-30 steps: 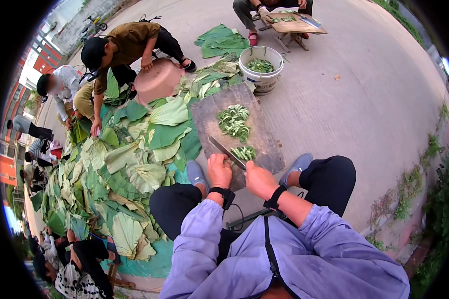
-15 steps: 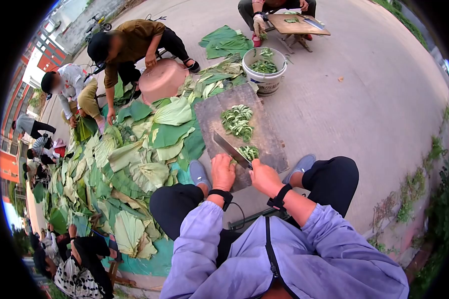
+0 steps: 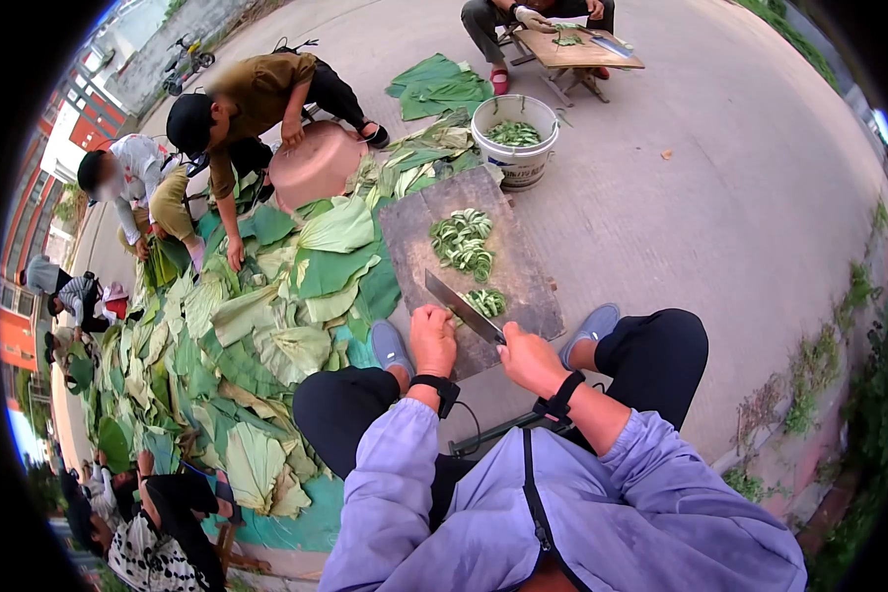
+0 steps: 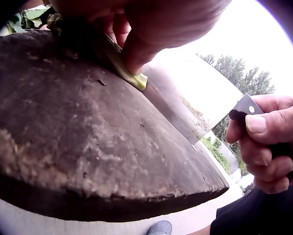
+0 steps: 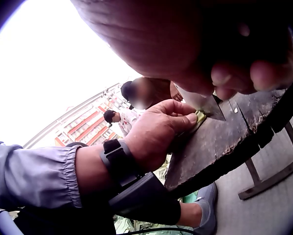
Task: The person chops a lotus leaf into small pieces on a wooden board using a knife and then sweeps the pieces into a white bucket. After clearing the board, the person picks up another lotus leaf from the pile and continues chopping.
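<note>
My right hand (image 3: pixel 533 360) grips a cleaver (image 3: pixel 464 308) by its dark handle, the blade slanting toward the upper left over the near part of a worn wooden board (image 3: pixel 528 276). Beside the blade, my left hand (image 3: pixel 432 340) pinches a folded green leaf piece (image 4: pixel 139 81) between thumb and fingers. Its pale cut end lies close to the blade in the left wrist view. In the right wrist view the same leaf end shows beyond the left fingertips. A small heap of cut strips (image 3: pixel 485 301) lies past the blade, and a larger heap (image 3: pixel 461 242) farther up the board.
Large green leaves (image 3: pixel 296 350) cover the ground at left. A white bucket (image 3: pixel 515 148) of cut leaf stands beyond the board, near a pink tub (image 3: pixel 316 163). One person bends over the leaves; another works at a low wooden table (image 3: pixel 582 49).
The blade has shifted a little at the leaf, and my left fingers have curled in more. Across the way, the person's gloved hand has gone from beside the bucket back to the low table.
</note>
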The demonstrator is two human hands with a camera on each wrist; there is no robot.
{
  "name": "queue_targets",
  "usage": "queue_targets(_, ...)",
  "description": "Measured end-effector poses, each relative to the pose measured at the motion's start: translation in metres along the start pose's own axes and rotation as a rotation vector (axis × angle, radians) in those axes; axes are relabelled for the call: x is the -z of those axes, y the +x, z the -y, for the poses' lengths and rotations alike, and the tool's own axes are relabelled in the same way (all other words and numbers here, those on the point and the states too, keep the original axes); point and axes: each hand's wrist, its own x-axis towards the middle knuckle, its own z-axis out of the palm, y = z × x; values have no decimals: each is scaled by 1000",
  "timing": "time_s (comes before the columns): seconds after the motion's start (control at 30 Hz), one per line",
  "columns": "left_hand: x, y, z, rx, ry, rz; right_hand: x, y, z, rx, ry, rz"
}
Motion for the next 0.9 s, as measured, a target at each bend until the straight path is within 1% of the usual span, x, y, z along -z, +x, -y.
queue_targets(0.2, 5, 4, 1, -23, 27, 28, 6, -7, 0, 38, 18, -6)
queue_targets(0.3, 3, 4, 2, -7, 18, 37, 12, -11, 2, 23, 11, 19)
queue_targets(0.37, 5, 4, -1, 47, 30, 49, 15, -16, 4, 25, 17, 9)
queue_targets(0.53, 2, 4, 1, 39, 23, 29, 17, -24, 5, 28, 9, 9)
queue_targets(0.6, 1, 3, 2, 32, 22, 18, 16, -26, 6, 2, -11, 56)
queue_targets(0.83, 0, 2, 1, 60, 11, 1, 16, -27, 7, 16, 3, 60)
queue_targets(0.9, 0, 2, 1, 61, 6, -1, 17, -26, 10, -40, -15, 118)
